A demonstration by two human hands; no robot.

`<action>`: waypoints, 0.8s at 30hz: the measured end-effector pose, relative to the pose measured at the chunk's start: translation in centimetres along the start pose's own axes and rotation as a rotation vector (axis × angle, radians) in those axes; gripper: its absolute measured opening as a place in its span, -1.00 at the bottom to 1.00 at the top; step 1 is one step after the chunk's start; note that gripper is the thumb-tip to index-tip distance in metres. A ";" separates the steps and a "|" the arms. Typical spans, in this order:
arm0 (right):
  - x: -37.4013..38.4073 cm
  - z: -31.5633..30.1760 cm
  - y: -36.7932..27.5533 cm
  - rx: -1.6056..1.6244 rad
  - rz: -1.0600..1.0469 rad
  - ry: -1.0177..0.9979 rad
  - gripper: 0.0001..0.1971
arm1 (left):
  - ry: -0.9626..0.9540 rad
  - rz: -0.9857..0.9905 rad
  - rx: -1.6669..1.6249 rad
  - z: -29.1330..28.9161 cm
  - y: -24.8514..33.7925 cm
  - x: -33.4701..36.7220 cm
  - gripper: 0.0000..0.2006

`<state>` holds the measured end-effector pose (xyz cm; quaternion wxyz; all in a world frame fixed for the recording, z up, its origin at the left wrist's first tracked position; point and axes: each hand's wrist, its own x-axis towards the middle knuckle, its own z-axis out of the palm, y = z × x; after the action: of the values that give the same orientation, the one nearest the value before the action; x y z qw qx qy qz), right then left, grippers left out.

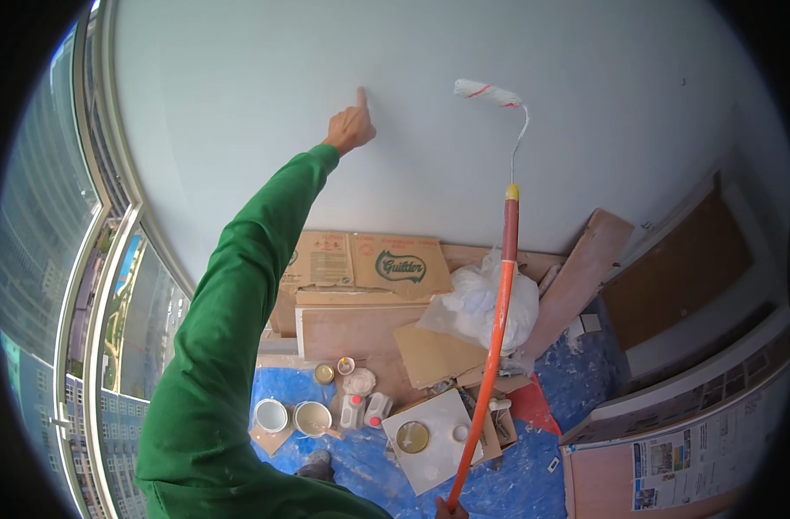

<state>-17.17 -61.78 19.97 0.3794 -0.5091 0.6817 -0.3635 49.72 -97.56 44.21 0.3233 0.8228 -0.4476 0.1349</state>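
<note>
My left hand (352, 128), at the end of a raised green sleeve, is up at the pale grey wall (265, 69). Its index finger stretches upward at the wall while the other fingers curl in; nothing shows in it. Whether the fingertip touches the wall I cannot tell. Low at the bottom edge, my right hand (450, 510) is closed round the lower end of a long orange pole (497, 333), mostly cut off by the frame. The pole carries a paint roller (488, 92) on a bent wire frame, its white sleeve with red stripes in front of the wall, right of my left hand.
Paint buckets (314, 419), jugs (353, 412) and a white board (430, 437) sit on blue sheeting (360, 467). Flattened cardboard (326, 259), a white plastic bag (490, 307) and a leaning plank (577, 277) line the wall. Tall windows (109, 259) stand left.
</note>
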 end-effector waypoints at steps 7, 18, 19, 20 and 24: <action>-0.6 0.1 0.9 0.000 -0.015 0.015 -0.72 | -0.072 -0.035 -0.032 -0.1 0.4 0.4 -0.18; -1.3 1.3 -0.8 -0.096 -0.088 -0.016 -0.69 | -0.129 0.282 -0.345 5.5 1.3 -17.9 -0.79; -1.0 1.8 0.1 -0.074 -0.102 -0.033 -0.69 | -0.203 0.304 -0.419 5.9 1.7 -21.9 -0.86; -0.8 2.3 1.2 -0.053 -0.114 -0.049 -0.69 | -0.304 0.227 -0.516 5.6 2.8 -25.6 -0.90; 1.4 4.9 8.3 -0.014 -0.125 -0.172 -0.65 | -0.797 -0.546 -1.515 1.6 8.2 -35.6 -0.64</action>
<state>-16.56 -61.88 10.27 0.4097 -0.5824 0.6161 -0.3367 22.78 -78.64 28.18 0.6209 0.4526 -0.2842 -0.5734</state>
